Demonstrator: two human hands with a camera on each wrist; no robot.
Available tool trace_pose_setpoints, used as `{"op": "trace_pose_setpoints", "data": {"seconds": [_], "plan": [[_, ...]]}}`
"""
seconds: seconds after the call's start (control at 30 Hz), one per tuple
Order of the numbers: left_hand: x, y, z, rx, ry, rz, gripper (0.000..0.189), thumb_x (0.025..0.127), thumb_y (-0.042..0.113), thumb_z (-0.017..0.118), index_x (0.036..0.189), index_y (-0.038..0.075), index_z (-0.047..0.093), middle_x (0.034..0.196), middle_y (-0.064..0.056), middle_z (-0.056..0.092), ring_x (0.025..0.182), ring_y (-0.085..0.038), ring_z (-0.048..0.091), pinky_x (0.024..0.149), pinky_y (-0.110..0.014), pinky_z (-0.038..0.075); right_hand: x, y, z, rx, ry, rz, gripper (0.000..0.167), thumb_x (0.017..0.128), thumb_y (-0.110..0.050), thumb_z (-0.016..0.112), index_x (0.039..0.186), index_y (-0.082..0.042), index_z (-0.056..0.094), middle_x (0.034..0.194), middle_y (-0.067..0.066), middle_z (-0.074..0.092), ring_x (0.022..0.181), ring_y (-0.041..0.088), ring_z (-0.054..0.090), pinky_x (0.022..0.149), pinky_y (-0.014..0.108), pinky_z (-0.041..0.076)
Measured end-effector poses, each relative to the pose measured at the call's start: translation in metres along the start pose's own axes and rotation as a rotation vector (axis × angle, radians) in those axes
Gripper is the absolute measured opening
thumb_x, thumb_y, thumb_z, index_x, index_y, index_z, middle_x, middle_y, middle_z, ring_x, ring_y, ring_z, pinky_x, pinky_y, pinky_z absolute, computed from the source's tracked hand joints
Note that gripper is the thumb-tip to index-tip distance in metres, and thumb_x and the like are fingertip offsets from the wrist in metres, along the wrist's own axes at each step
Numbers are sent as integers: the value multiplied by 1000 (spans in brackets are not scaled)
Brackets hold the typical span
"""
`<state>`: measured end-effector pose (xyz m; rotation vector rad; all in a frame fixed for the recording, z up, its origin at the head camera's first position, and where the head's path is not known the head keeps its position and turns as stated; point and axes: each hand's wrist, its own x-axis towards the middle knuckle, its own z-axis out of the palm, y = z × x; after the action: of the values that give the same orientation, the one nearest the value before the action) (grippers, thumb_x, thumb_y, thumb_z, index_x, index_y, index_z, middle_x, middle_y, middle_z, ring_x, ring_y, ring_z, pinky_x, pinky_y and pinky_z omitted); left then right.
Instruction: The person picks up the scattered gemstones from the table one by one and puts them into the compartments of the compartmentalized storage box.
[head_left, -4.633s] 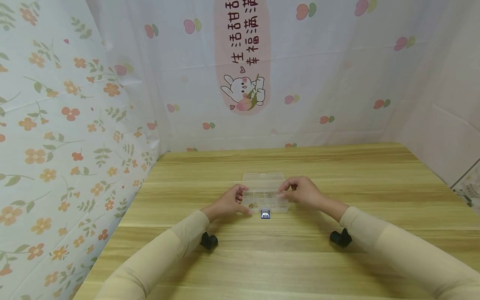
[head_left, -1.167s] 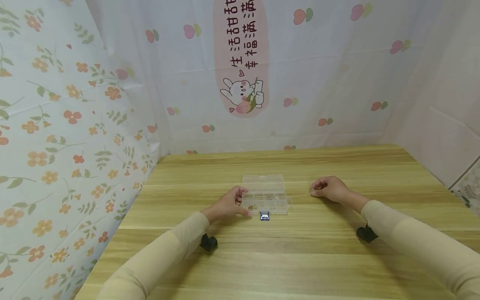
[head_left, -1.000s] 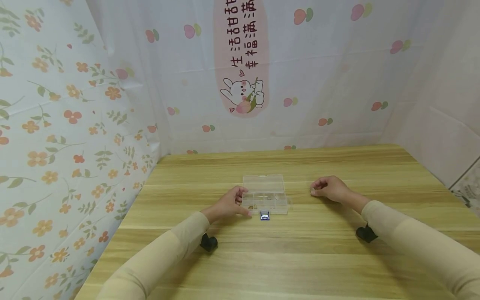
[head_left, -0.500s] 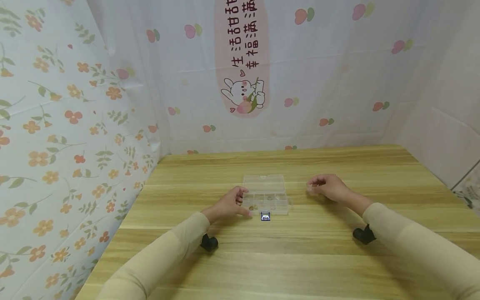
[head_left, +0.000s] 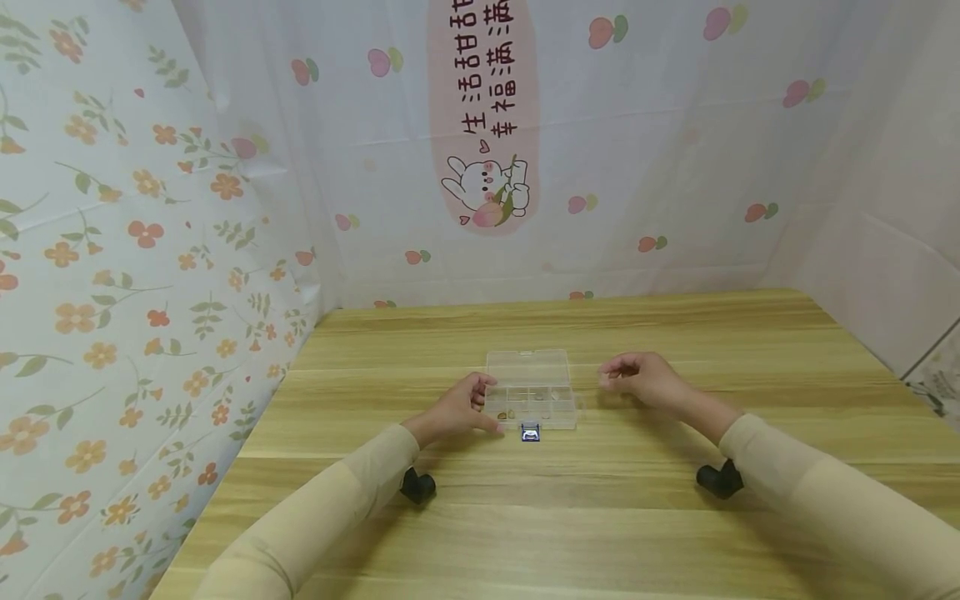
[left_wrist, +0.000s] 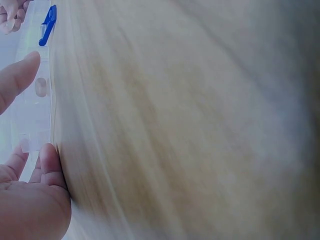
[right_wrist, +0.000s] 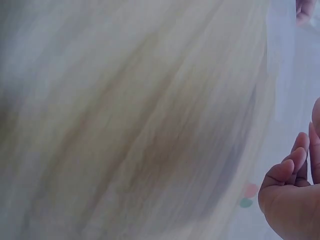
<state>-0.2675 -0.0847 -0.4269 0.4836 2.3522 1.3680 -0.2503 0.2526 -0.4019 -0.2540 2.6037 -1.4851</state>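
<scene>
A clear plastic compartment box (head_left: 566, 408) lies on the table, its lid (head_left: 527, 368) folded back. My left hand (head_left: 459, 404) grips the box's left end, thumb at the front corner and fingers behind. Inside are small pieces, among them a gold-coloured piece (head_left: 502, 415); the left wrist view shows a ring-like piece (left_wrist: 41, 87) through the wall. A blue clasp (head_left: 530, 432) juts from the box front. Right of the box, my right hand (head_left: 647, 381) is raised, thumb and index finger together on a small pale piece (head_left: 603, 379) whose kind I cannot tell.
The wooden table (head_left: 525, 525) runs back to a hanging printed cloth (head_left: 390, 167). A floral cloth (head_left: 135, 292) borders its left side. Black wrist mounts sit under the left sleeve (head_left: 352, 475) and the right sleeve (head_left: 810, 467).
My right hand went from the box to the table on its right, and over the last half second has moved back left towards the box. The left hand has stayed on the box.
</scene>
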Motion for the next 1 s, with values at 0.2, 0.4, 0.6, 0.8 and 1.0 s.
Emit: {"op": "trace_pose_setpoints", "data": {"seconds": [0.2, 0.4, 0.6, 0.8, 1.0], "plan": [[-3, 2, 0, -2, -2, 5, 72, 71, 6, 86, 132, 5, 47, 109, -9, 44, 94, -22, 42, 81, -34, 39, -2, -4, 8, 45, -14, -14, 32, 88, -15, 73, 110, 6, 65, 94, 9, 59, 85, 21, 52, 70, 32, 47], [-2, 2, 0, -5, -7, 5, 73, 71, 6, 86, 132, 5, 46, 108, -8, 43, 93, -21, 41, 81, -33, 38, -4, -9, 18, 59, -27, -8, 29, 87, -15, 74, 107, 5, 66, 92, 7, 60, 83, 21, 51, 68, 30, 45], [-2, 0, -1, -8, -15, 8, 73, 71, 6, 86, 132, 6, 46, 107, -8, 41, 92, -21, 40, 79, -32, 38, -5, -12, 29, 74, -43, -26, 26, 86, -12, 75, 104, 4, 67, 89, 6, 59, 81, 19, 50, 66, 26, 43], [-1, 0, 0, -9, -10, 11, 73, 72, 6, 86, 132, 5, 47, 108, -9, 42, 92, -21, 40, 79, -33, 38, -6, -14, 37, 90, -56, -42, 26, 85, -11, 75, 103, 6, 67, 87, 6, 58, 79, 19, 49, 63, 25, 42], [-1, -1, -1, -11, -15, 17, 73, 72, 7, 86, 133, 5, 46, 107, -9, 42, 92, -21, 40, 78, -32, 38, -7, -16, 43, 125, -70, -31, 28, 85, -9, 75, 105, 8, 66, 88, 7, 59, 79, 20, 49, 61, 24, 43]]}}
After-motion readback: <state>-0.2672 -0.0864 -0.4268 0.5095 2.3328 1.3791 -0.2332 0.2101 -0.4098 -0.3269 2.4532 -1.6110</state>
